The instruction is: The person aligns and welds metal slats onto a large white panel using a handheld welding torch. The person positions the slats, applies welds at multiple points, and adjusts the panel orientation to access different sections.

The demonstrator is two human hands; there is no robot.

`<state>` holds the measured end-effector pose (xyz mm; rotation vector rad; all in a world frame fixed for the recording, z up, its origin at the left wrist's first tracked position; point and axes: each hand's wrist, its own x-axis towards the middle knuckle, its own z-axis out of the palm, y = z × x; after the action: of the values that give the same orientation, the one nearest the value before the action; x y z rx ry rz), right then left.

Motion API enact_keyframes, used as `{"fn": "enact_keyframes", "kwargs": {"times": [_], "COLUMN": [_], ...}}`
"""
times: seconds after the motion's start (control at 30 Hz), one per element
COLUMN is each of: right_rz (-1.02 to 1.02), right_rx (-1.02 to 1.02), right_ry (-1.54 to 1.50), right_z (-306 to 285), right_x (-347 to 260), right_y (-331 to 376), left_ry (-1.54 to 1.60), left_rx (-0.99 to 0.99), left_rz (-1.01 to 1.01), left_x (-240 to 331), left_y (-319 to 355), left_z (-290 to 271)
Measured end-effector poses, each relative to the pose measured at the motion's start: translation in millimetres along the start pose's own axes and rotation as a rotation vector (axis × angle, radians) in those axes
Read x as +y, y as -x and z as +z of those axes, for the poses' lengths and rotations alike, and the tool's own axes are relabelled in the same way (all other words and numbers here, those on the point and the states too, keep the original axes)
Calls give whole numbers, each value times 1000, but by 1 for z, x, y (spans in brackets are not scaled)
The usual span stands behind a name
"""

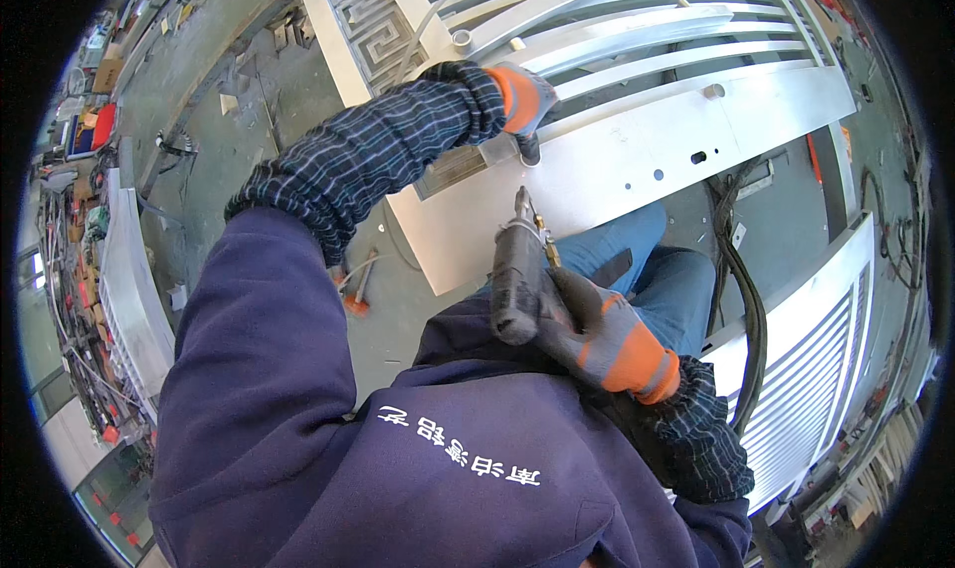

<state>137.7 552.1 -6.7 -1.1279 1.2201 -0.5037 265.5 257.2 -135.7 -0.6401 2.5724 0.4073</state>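
My left hand [527, 105], in an orange and grey glove, reaches over a flat silver metal panel [587, 175]. Its dark fingertips point down and are closed at a small round spot on the panel; what they hold, if anything, I cannot make out. In my right hand [617, 344], gloved alike, is a pistol-shaped tool [517, 280] with a black barrel, a pointed metal tip and brass fittings. The tip points away from me toward the panel, just short of the left fingertips. A short metal cylinder [714, 92] stands on the panel further right.
Beyond the panel lies a slatted metal gate frame [647, 51] with a patterned strip [368, 21]. A dark cable [751, 319] hangs at my right, near another slatted panel [806, 369]. An orange-headed hammer-like tool [360, 294] lies on the floor; clutter lines the left wall.
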Motion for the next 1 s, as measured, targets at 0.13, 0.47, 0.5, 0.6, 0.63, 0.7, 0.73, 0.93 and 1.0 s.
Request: {"fn": "enact_keyframes", "kwargs": {"times": [0.13,0.47,0.5,0.6,0.63,0.7,0.73,0.93,1.0], "right_rz": [4,72,65,47,42,51,55,62,55], "right_rx": [71,92,99,138,148,113,99,98,146], "right_ry": [222,466,460,423,409,402,405,400,448], "right_z": [20,40,40,40,40,38,35,33,35], "right_x": [-7,-14,-12,-4,-2,-7,-10,-10,-1], "right_y": [-21,-41,-39,-39,-39,-39,-39,-36,-36], "left_ry": [-19,-17,-44,-43,-51,-73,-90,-57,-67], "left_rx": [-135,-104,-101,-108,-113,-90,-91,-23,-99], "left_rz": [20,13,18,11,2,-2,12,42,23], "left_x": [20,10,10,14,18,16,18,4,15], "left_y": [-4,-24,-25,-18,-11,-16,-18,-30,-31], "left_z": [-24,-6,-3,-11,-18,-11,-12,6,-7]}}
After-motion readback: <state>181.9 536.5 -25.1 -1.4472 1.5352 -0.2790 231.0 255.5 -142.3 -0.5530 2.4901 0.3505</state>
